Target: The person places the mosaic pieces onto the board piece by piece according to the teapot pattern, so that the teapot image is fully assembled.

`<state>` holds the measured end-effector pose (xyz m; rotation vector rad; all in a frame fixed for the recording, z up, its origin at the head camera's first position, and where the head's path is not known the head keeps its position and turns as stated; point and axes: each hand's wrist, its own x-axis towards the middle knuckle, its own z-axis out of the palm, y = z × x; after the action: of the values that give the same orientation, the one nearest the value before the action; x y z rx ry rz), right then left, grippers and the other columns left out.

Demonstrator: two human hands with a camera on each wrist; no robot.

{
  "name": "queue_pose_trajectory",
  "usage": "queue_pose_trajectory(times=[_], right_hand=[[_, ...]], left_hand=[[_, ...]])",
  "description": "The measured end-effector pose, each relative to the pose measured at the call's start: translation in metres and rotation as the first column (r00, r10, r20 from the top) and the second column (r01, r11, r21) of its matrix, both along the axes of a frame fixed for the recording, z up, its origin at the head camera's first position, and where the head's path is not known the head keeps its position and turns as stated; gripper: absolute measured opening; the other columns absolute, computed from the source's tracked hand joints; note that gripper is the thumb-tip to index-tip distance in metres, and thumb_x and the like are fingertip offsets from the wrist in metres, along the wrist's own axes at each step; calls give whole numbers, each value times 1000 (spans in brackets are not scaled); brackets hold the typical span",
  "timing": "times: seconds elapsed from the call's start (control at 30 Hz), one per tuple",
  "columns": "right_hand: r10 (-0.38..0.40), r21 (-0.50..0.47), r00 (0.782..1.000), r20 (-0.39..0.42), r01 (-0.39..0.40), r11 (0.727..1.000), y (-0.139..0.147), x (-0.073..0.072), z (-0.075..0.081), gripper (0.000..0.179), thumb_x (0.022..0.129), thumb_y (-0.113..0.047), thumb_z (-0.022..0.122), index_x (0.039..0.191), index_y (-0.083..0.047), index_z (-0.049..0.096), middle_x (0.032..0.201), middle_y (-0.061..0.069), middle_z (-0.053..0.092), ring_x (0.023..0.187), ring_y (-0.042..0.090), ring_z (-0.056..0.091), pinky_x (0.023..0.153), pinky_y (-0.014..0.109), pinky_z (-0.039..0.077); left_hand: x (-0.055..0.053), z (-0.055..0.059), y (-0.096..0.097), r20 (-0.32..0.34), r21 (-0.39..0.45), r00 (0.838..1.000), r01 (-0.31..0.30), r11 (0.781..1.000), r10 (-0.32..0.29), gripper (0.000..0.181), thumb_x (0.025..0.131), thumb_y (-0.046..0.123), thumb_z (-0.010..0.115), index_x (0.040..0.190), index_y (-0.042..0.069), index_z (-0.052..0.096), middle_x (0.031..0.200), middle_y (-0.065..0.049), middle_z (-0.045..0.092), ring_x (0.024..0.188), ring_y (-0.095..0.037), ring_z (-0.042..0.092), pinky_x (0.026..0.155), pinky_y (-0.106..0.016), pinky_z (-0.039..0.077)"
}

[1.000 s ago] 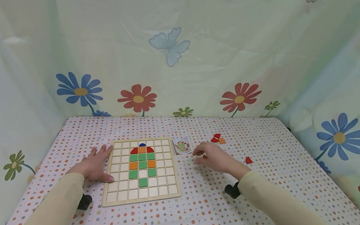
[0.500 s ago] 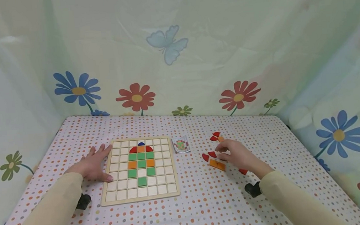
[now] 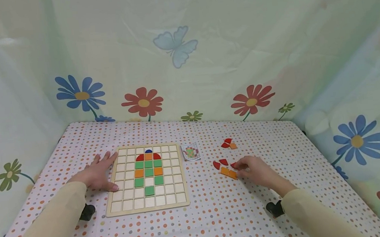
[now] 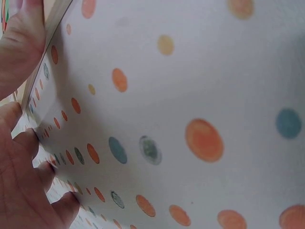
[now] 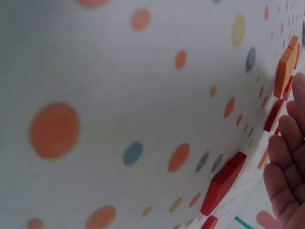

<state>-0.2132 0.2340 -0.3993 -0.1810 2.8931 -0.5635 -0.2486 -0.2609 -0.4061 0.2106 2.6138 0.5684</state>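
My left hand (image 3: 96,175) lies spread at the left edge of the wooden grid board (image 3: 148,211), its thumb on the rim. Green tiles (image 3: 149,172), orange tiles, red quarter-circles and a blue piece (image 3: 148,151) form a figure on the board. My right hand (image 3: 255,171) is low over the cloth with bent fingers, thumb and forefinger apart. Its forefinger is at a red piece (image 3: 233,165), and its thumb is beside two orange tiles (image 3: 228,173). In the right wrist view the fingers (image 5: 285,191) are near red pieces (image 5: 224,183); contact is unclear.
Right of the board lies a small pattern card (image 3: 191,152). Two red quarter-circles (image 3: 223,162) lie left of the right hand. Farther back is a cluster of red pieces (image 3: 227,143) with an orange tile (image 3: 233,146). A dotted cloth (image 3: 173,233) covers the table.
My right hand has moved right from beside the card, uncovering red pieces and orange tiles, then slightly nearer to me. The left hand stays on the board's edge.
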Motion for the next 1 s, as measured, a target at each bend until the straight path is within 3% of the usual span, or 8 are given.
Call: queue_pose_trajectory(times=[0.43, 1.0], right_hand=[[22, 67, 1000, -16, -21, 998, -5, 2, -6, 23, 82, -15, 86, 97, -5, 72, 97, 4, 72, 88, 17, 66, 83, 41, 59], [37, 72, 999, -9, -36, 997, 1, 2, -7, 16, 86, -13, 82, 97, -7, 72, 96, 3, 70, 88, 16, 62, 81, 39, 57]], left_hand=[[0, 1, 0, -1, -3, 1000, 17, 1000, -17, 123, 74, 30, 91, 162, -1, 11, 167, -32, 0, 150, -60, -9, 119, -77, 2], [-2, 0, 0, -4, -22, 1000, 20, 1000, -21, 126, 72, 32, 92, 162, -1, 12, 167, -33, 1, 150, -61, -7, 117, -79, 4]])
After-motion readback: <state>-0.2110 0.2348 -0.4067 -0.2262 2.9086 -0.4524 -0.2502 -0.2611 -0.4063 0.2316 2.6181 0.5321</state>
